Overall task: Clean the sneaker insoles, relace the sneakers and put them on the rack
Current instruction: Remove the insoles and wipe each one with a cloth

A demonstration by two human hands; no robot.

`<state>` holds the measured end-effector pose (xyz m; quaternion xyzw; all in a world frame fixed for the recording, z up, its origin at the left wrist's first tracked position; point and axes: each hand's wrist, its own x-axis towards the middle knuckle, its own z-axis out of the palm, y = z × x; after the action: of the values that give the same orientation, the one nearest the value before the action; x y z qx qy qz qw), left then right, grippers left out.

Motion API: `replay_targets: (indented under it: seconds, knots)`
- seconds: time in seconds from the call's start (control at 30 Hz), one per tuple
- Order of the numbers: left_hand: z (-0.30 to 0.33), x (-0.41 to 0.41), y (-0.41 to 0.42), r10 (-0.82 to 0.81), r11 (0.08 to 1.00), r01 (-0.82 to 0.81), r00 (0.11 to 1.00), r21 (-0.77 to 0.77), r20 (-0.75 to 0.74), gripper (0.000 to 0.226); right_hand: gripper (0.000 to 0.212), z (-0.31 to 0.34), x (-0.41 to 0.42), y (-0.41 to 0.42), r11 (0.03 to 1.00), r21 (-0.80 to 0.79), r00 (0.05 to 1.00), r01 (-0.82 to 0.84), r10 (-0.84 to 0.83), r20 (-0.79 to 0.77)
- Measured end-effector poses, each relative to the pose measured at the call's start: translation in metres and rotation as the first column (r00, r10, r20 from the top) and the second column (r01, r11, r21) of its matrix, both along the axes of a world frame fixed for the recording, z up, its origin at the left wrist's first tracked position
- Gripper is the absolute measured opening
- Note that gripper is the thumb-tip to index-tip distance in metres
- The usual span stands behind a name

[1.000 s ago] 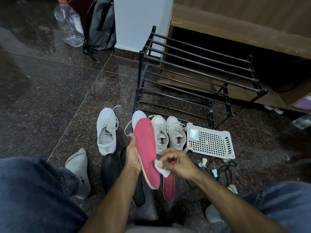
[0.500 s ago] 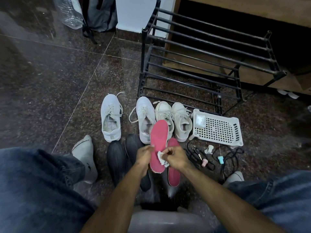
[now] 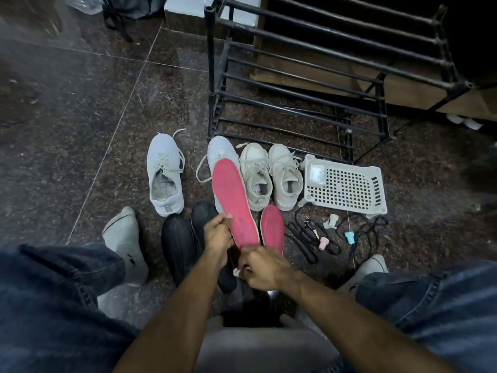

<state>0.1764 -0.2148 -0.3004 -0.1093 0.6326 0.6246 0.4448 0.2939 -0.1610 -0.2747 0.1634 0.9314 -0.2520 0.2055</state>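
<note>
Vs 0.5 s ago: right hand [image 3: 262, 267] has dropped from mid-insole to the heel end, white wipe [image 3: 237, 272] now barely showing under it. Held pink insole [image 3: 233, 203] sits centre frame, long axis near vertical, toe toward the black rack [image 3: 309, 84], overlapping a grey sneaker [image 3: 222, 149]. Left hand [image 3: 217, 232] pinches its left edge, fingers curled on it. Right fingers curled round the wipe at the heel. Second pink insole [image 3: 273, 227] lies on the floor just right, same heading. White perforated basket [image 3: 347, 184] centre right holds a small clear packet [image 3: 316, 175]. Rack shelves carry no shoes yet
</note>
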Motion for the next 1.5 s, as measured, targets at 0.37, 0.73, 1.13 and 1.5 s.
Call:
replay_targets:
  seconds: [0.37, 0.73, 1.13, 1.5]
  knots:
    - [-0.035, 0.01, -0.02, -0.112, 0.978, 0.107, 0.993, -0.179, -0.021, 0.022, 0.016, -0.036, 0.021, 0.045, 0.843, -0.009, 0.79, 0.537, -0.499, 0.356]
    - [-0.08, 0.034, -0.016, -0.299, 0.903, 0.35, 0.928, -0.25, 0.22, 0.017, 0.017, -0.063, 0.036, 0.081, 0.62, 0.108, 0.557, 0.777, -0.757, 0.341]
    - [-0.112, 0.037, -0.019, -0.464, 0.793, 0.474, 0.877, -0.382, 0.126, 0.025, 0.036, -0.131, 0.04, 0.066, 0.411, 0.039, 0.345, 0.911, -0.809, 0.475]
    - [-0.069, 0.007, -0.016, -0.392, 0.84, 0.379, 0.919, -0.388, 0.048, 0.022, 0.022, -0.082, 0.036, 0.081, 0.057, -0.311, 0.227, 0.949, -0.806, 0.546]
